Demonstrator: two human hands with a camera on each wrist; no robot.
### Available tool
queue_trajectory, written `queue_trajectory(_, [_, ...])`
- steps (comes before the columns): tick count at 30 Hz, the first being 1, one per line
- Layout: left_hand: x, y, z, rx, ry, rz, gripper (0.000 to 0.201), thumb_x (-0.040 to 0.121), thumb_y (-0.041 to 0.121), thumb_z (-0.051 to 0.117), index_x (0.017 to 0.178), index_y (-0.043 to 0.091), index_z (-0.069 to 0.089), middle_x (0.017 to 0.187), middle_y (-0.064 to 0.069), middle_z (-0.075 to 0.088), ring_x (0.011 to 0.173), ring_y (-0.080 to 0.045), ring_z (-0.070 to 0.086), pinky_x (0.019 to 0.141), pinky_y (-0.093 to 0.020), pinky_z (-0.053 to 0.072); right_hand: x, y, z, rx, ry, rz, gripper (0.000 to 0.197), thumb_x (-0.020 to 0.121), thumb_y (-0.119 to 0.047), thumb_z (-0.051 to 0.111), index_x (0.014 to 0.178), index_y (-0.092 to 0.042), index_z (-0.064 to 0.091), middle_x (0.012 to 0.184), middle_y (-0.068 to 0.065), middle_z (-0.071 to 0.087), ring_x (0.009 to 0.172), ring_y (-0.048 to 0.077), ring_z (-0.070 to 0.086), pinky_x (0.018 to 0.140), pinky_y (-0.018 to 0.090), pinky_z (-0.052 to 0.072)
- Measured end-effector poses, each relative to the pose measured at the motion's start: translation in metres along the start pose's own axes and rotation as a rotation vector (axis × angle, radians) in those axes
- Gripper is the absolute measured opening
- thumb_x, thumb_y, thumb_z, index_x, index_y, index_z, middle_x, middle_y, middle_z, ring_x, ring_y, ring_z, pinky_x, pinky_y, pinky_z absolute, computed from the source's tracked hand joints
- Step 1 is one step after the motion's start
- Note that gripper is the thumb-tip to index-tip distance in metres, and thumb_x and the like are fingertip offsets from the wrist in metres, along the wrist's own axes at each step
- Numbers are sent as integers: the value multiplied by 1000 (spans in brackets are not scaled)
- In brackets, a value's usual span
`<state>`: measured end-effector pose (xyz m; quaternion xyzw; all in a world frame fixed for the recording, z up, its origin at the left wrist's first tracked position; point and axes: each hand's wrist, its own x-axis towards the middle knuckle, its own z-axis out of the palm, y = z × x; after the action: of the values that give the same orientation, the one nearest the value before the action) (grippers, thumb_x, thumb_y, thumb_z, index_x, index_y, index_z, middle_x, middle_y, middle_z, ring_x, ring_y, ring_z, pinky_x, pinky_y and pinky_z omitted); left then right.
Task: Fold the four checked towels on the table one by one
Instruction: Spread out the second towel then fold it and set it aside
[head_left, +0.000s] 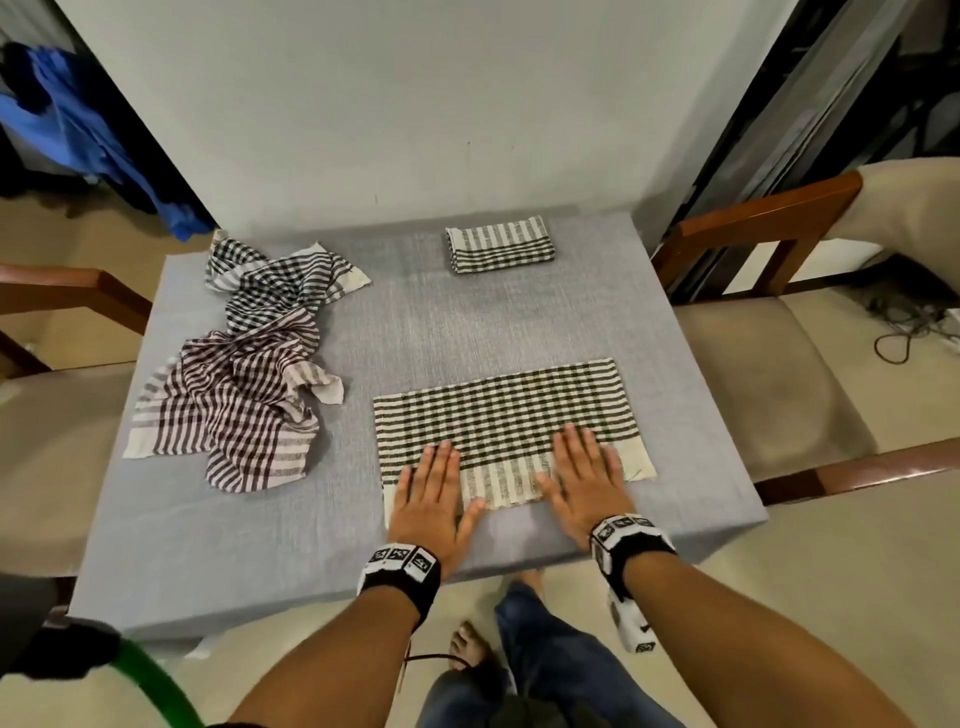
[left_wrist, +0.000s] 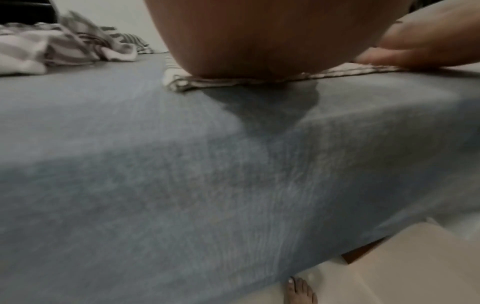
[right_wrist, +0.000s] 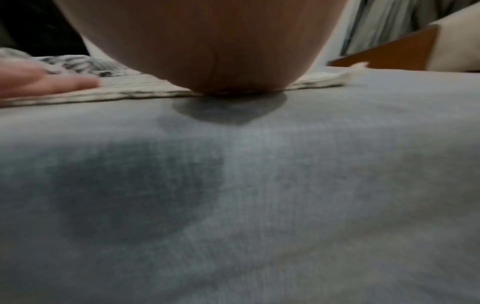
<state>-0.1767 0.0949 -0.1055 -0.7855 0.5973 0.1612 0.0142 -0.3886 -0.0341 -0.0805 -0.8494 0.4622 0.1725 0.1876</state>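
From the head view, your left hand (head_left: 434, 493) and right hand (head_left: 587, 480) lie flat, each grip spread, fingers straight, pressing the near edge of the half-folded towel (head_left: 506, 410) at 5 o'clock on the tabletop (head_left: 467, 322), with a folded towel (head_left: 500, 244) at 12 o'clock and two crumpled towels (head_left: 244, 364) heaped at 9 to 10 o'clock. Your left wrist view shows the palm heel on the towel's hem, the heap at 10 o'clock. Your right wrist view shows the same pressing.
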Motion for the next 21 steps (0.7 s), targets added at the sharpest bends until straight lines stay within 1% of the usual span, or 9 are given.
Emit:
queue_trajectory(2, [-9, -15, -2, -24, 1, -81, 80, 95, 66, 6, 156, 14, 0, 163, -4, -5, 150, -21, -10, 119, -46, -8, -9, 26, -5, 50, -2, 146, 87, 78, -74, -20, 149, -24, -26, 157, -2, -33, 143, 18, -32, 116, 45, -20])
queue_trajectory(4, [-19, -24, -8, -32, 2, -139, 83, 95, 67, 7, 156, 11, 6, 163, -7, 1, 151, -23, -5, 119, -48, -10, -17, 44, -9, 20, 3, 241, 84, 84, -72, -10, 151, -22, -23, 159, -1, -30, 145, 17, -28, 115, 48, -22])
queue_trajectory(6, [-21, -27, -15, -26, -6, -174, 84, 95, 66, 8, 155, 6, 12, 163, -10, 7, 151, -25, -3, 119, -49, -10, -18, 48, -17, -36, 1, 266, 88, 84, -72, -12, 151, -18, -22, 158, 1, -29, 145, 19, -28, 114, 51, -22])
queue_trajectory(9, [0, -15, -24, -89, 35, -107, 79, 97, 60, 7, 154, 6, 12, 163, -12, 4, 151, -26, -4, 120, -45, -8, 3, 25, -33, -38, 76, 147, 90, 81, -71, -19, 152, -15, -20, 159, 4, -27, 146, 21, -27, 116, 50, -19])
queue_trajectory(12, [42, 11, -35, -58, 29, 65, 72, 99, 53, 4, 155, 8, 9, 163, -10, 1, 150, -25, -7, 119, -47, -2, 41, -19, -47, -20, 108, -100, 77, 92, -64, -5, 153, -18, -16, 159, 1, -27, 145, 20, -28, 117, 45, -19])
queue_trajectory(14, [67, 23, -41, -37, 38, 88, 71, 97, 50, 1, 155, 11, 4, 163, -7, -5, 149, -23, -12, 120, -45, -5, 67, -44, -50, -8, 98, -199, 72, 94, -60, -5, 154, -21, -14, 159, -3, -26, 145, 17, -28, 116, 42, -21])
queue_trajectory(16, [86, 20, -41, -32, 17, 36, 73, 93, 52, -8, 155, 14, -7, 162, -3, -15, 148, -19, -20, 120, -42, -10, 90, -51, -49, 27, 51, -180, 75, 89, -62, -13, 153, -24, -17, 158, -6, -28, 145, 15, -28, 117, 42, -20])
queue_trajectory(18, [94, 7, -35, -14, 4, 3, 76, 91, 60, -12, 154, 17, -12, 161, 0, -20, 147, -18, -22, 120, -42, -12, 103, -39, -45, 47, 37, -128, 76, 87, -66, -14, 151, -27, -22, 156, -7, -33, 143, 14, -32, 117, 44, -19])
queue_trajectory(21, [90, -24, -26, 0, 37, -64, 77, 93, 65, -1, 154, 19, -13, 161, 1, -19, 148, -18, -20, 120, -43, -10, 109, -2, -42, 13, 63, -83, 73, 92, -68, -7, 150, -29, -26, 154, -5, -37, 141, 16, -36, 117, 47, -18])
